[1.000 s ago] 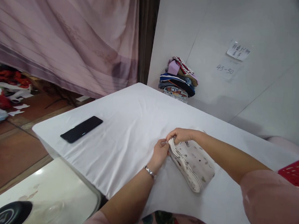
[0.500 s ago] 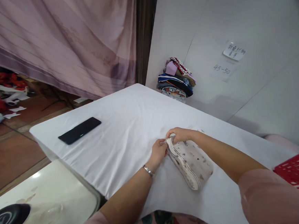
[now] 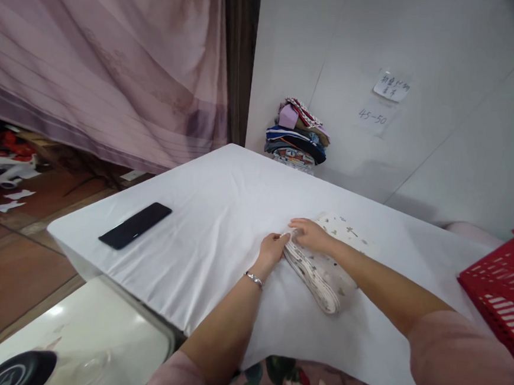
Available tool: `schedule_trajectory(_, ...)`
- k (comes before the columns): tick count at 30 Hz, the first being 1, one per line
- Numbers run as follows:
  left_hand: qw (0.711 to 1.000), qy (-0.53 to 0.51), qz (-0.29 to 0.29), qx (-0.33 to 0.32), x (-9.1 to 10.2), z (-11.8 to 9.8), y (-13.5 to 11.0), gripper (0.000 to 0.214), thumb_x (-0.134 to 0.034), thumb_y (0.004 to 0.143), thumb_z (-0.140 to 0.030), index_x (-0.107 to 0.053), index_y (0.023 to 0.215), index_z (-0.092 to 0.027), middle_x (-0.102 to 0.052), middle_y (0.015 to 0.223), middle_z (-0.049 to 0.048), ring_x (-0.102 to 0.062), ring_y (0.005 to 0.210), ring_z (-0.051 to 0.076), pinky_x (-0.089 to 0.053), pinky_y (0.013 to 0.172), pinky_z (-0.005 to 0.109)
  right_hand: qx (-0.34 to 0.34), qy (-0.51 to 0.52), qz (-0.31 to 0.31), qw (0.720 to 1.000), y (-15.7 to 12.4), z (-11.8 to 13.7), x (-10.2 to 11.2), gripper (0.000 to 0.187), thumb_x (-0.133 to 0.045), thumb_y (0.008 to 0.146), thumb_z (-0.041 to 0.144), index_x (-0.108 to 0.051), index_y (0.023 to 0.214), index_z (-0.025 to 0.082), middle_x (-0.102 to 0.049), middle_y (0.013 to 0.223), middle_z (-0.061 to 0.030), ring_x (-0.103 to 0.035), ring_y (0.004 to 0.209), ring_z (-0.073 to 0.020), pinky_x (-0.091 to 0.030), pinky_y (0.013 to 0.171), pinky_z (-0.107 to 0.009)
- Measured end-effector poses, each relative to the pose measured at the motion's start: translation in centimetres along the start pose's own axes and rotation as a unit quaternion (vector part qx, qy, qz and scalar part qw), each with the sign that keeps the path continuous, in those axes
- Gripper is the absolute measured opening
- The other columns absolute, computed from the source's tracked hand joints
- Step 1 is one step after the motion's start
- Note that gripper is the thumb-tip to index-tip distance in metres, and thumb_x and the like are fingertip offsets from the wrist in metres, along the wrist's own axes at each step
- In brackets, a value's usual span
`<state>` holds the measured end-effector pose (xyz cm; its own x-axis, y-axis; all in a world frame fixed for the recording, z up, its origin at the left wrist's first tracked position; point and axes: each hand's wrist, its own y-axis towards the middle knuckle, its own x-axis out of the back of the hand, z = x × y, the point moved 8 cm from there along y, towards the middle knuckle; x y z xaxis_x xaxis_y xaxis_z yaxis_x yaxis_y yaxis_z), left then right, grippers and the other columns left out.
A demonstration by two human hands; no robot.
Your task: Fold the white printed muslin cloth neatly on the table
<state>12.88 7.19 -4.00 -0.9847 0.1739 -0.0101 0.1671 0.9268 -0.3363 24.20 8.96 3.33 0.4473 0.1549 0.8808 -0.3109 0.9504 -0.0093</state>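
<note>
A folded white cloth (image 3: pixel 316 279) with a small grey and brown print lies on the white-covered table (image 3: pixel 221 195), its stacked layers showing along the left edge. My left hand (image 3: pixel 274 248), with a bracelet at the wrist, pinches the cloth's far left corner between thumb and fingers. Right beside it, my right hand (image 3: pixel 310 235) rests over the same end of the cloth, its fingers curled at the corner and partly hidden. Behind my right forearm, part of the printed fabric spreads out on the table.
To the left on the table lies a black phone (image 3: pixel 135 225). A pile of folded clothes (image 3: pixel 297 135) stands at the wall behind the table. At the right is a red plastic basket (image 3: pixel 503 283). A white stool-like surface (image 3: pixel 109 317) with a black round object (image 3: pixel 20 369) sits front left.
The cloth's near end has tipped lower and flatter, and more printed fabric shows behind my right arm. My right hand has flattened over the corner. The view has shifted slightly right.
</note>
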Motion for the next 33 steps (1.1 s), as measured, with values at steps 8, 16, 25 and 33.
schedule_trajectory(8, 0.99, 0.127, -0.052, -0.045, 1.0, -0.9, 0.6, 0.026, -0.053, 0.075, -0.037, -0.064, 0.077, -0.013, -0.062, 0.06, 0.0049, -0.056, 0.057, 0.015, -0.037, 0.052, 0.023, -0.015, -0.107, -0.084, 0.991, -13.2, 1.7, -3.0, 0.056, -0.046, 0.085, 0.039, -0.038, 0.136, 0.019, -0.039, 0.141, -0.0108, -0.032, 0.131, -0.0253, -0.025, 0.107, -0.046)
schedule_trajectory(16, 0.945, 0.299, -0.066, -0.114, 1.0, -2.8, 0.7, 0.026, -0.048, 0.075, -0.034, -0.067, 0.071, -0.015, -0.068, 0.073, 0.0097, -0.06, 0.07, 0.021, -0.035, 0.058, 0.026, -0.051, -0.18, -0.096, 0.978, -16.2, 0.8, -5.2, 0.058, -0.04, 0.082, 0.023, -0.034, 0.139, 0.017, -0.037, 0.142, -0.0095, -0.029, 0.133, -0.0251, -0.023, 0.108, -0.046)
schedule_trajectory(25, 0.926, 0.333, -0.097, -0.148, 0.8, -3.1, -0.4, 0.032, -0.044, 0.079, -0.037, -0.066, 0.092, -0.017, -0.069, 0.089, 0.0109, -0.061, 0.083, 0.023, -0.038, 0.066, 0.027, -0.05, -0.174, -0.131, 0.975, -17.2, 1.1, -5.6, 0.052, -0.037, 0.082, 0.017, -0.042, 0.134, 0.014, -0.042, 0.139, -0.0104, -0.035, 0.13, -0.0252, -0.026, 0.107, -0.046)
schedule_trajectory(33, 0.919, 0.334, -0.102, -0.182, 1.0, -3.1, -0.8, 0.029, -0.043, 0.081, -0.038, -0.064, 0.084, -0.017, -0.067, 0.081, 0.008, -0.06, 0.077, 0.02, -0.038, 0.065, 0.026, -0.042, -0.065, -0.136, 0.988, -17.2, 2.2, -3.4, 0.039, -0.044, 0.086, 0.03, -0.053, 0.122, 0.019, -0.053, 0.128, -0.0096, -0.045, 0.119, -0.0264, -0.034, 0.1, -0.042)
